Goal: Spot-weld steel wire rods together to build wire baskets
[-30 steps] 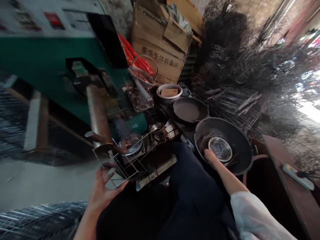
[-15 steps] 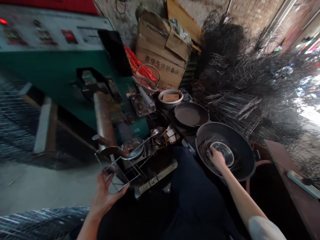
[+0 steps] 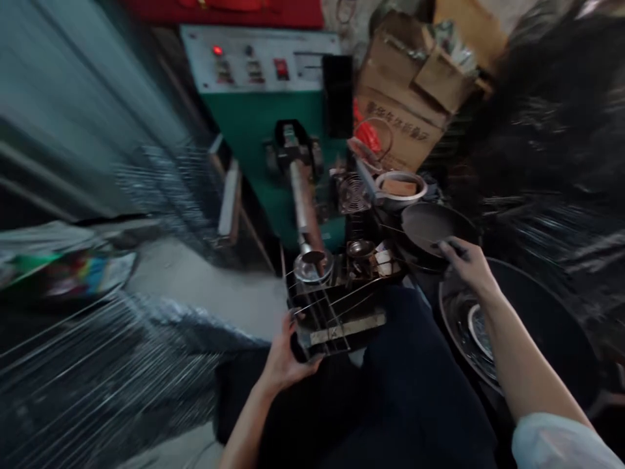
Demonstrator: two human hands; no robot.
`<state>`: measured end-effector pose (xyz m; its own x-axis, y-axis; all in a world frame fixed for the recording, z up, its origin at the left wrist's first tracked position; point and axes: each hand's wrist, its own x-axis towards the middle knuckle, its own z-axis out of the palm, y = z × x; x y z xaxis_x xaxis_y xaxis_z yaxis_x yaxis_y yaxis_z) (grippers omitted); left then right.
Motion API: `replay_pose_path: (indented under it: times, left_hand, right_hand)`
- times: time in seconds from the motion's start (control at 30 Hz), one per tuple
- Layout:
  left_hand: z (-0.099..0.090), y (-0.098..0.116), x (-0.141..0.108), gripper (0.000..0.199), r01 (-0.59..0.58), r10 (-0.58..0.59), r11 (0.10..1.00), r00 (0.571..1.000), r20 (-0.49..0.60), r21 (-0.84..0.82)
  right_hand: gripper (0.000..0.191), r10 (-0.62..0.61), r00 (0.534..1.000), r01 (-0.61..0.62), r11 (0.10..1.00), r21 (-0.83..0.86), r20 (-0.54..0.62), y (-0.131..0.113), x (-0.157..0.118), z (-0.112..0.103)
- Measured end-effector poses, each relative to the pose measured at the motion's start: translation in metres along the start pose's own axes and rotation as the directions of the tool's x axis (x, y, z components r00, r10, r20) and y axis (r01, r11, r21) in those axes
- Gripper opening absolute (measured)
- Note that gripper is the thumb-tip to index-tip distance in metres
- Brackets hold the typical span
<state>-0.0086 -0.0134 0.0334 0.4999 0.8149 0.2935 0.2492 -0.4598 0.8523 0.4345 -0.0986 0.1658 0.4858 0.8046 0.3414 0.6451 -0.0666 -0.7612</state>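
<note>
My left hand (image 3: 289,361) grips the near left corner of a thin wire frame (image 3: 336,324), which is held over my lap in front of the machine. My right hand (image 3: 469,264) is raised above the edge between a dark round pan (image 3: 434,225) and a larger dark bowl (image 3: 541,326). Its fingers are pinched together, and what they hold is too blurred to make out. Inside the large bowl is a small light-rimmed dish (image 3: 473,326). Beyond the wire frame, the machine's metal arm (image 3: 303,202) ends above a round metal dish (image 3: 303,270).
A green machine (image 3: 244,130) with a lit red lamp stands ahead. A cardboard box (image 3: 400,98) is behind a white bowl (image 3: 383,198) holding a brown block. Stacked wire racks (image 3: 97,365) fill the lower left. A dark wire heap (image 3: 551,143) lies right.
The view has swung left. My right hand has risen out of the large bowl, off the small dish, toward the flat pan. My left hand still holds the wire frame.
</note>
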Motion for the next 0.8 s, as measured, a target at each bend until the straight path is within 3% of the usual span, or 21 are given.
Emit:
replay_pose_path:
  times: [0.17, 0.33, 0.5, 0.8]
  left_hand:
    - [-0.007, 0.004, -0.003, 0.100, -0.011, 0.011, 0.999, 1.000, 0.010, 0.036]
    - [-0.011, 0.007, -0.009, 0.102, -0.012, 0.012, 1.000, 1.000, -0.016, 0.018]
    - [-0.010, 0.007, -0.008, 0.101, -0.015, 0.013, 0.999, 0.999, -0.048, -0.051]
    - [-0.005, 0.005, -0.001, 0.105, -0.054, 0.038, 0.987, 0.994, -0.106, -0.153]
  right_hand:
    - [0.058, -0.109, 0.978, 0.080, 0.983, 0.165, 0.176, -0.025, 0.015, 0.092]
    - [0.066, -0.110, 0.931, 0.007, 0.959, 0.285, 0.348, -0.029, 0.011, 0.147]
    - [0.072, -0.044, 0.904, -0.081, 0.959, 0.271, 0.425, -0.022, 0.008, 0.167]
    - [0.074, -0.008, 0.897, -0.098, 0.972, 0.215, 0.441, -0.020, 0.017, 0.171]
